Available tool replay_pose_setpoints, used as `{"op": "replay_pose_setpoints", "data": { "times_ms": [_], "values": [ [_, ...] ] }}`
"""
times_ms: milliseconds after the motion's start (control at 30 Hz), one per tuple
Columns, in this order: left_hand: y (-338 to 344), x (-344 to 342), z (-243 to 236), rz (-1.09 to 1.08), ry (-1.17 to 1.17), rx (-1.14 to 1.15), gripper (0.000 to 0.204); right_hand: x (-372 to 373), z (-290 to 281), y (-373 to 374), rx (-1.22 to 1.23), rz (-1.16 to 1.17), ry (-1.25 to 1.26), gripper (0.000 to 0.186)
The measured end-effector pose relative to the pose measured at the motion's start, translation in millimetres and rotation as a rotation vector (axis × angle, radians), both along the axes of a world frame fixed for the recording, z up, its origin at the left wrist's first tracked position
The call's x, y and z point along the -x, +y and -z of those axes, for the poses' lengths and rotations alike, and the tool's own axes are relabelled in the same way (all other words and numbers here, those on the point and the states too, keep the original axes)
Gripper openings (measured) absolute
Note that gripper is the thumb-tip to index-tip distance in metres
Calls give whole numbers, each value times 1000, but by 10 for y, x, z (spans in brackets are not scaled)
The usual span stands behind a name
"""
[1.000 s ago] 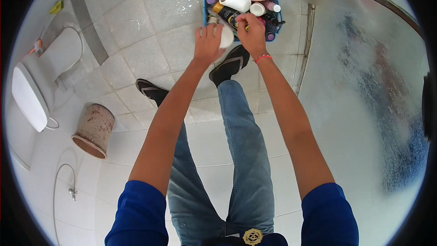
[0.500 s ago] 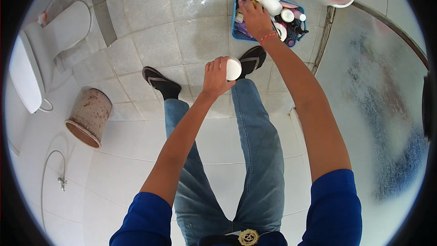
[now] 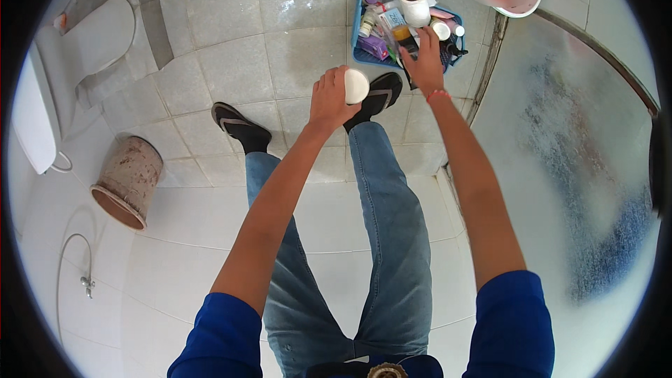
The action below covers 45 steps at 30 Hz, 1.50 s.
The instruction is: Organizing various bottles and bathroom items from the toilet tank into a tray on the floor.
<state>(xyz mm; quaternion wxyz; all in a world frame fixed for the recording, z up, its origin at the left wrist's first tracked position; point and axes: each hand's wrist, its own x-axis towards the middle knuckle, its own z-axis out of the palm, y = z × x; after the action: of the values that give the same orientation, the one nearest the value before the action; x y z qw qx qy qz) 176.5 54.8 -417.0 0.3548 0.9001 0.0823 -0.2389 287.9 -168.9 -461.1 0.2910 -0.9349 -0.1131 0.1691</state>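
My left hand point(image 3: 329, 100) is closed around a round white jar-like container point(image 3: 357, 87), its flat round face turned to the right, above the floor beside my right foot. My right hand point(image 3: 425, 65) reaches into a blue basket point(image 3: 355, 38) with its fingers stretched and thumb apart. Its fingertips are near a white-lidded round jar point(image 3: 440, 29) and a dark bottle with an amber band point(image 3: 401, 33). A slim black thing point(image 3: 409, 78) shows below the thumb by the basket's near edge; whether the hand touches it is unclear. A paper roll point(image 3: 414, 8) stands among the toiletries.
Black flip-flops point(image 3: 241, 126) are on my feet on the tiled floor point(image 3: 301, 49). A white laundry basket point(image 3: 521, 1) holding something red stands at the back right, beside a frosted panel point(image 3: 560, 154). Left are a toilet point(image 3: 105, 38), a brownish bin point(image 3: 129, 178) and a hose point(image 3: 89, 255).
My right hand has moved right across the basket, uncovering the purple packet and bottles on its left side. The paper roll stands more upright. My left hand still holds the white container.
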Motion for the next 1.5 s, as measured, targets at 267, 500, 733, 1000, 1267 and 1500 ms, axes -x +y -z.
{"op": "replay_pose_setpoints", "data": {
  "times_ms": [267,500,733,1000,1267,1500],
  "values": [
    [-239,-239,183,53,-49,12,79,397,176,35,296,254,196,67],
    [-369,-490,209,109,-168,-2,82,263,378,101,20,412,39,50],
    [-674,-976,286,417,-261,-76,82,231,712,-596,13,709,-157,37],
    [-925,-1114,367,912,-171,-165,81,24,693,-730,366,393,369,29],
    [-596,-955,427,906,-61,-289,82,441,347,-1024,-239,691,11,41],
    [-859,-1033,470,918,-37,-383,97,835,233,-1251,-566,1075,136,36]
  ]
}}
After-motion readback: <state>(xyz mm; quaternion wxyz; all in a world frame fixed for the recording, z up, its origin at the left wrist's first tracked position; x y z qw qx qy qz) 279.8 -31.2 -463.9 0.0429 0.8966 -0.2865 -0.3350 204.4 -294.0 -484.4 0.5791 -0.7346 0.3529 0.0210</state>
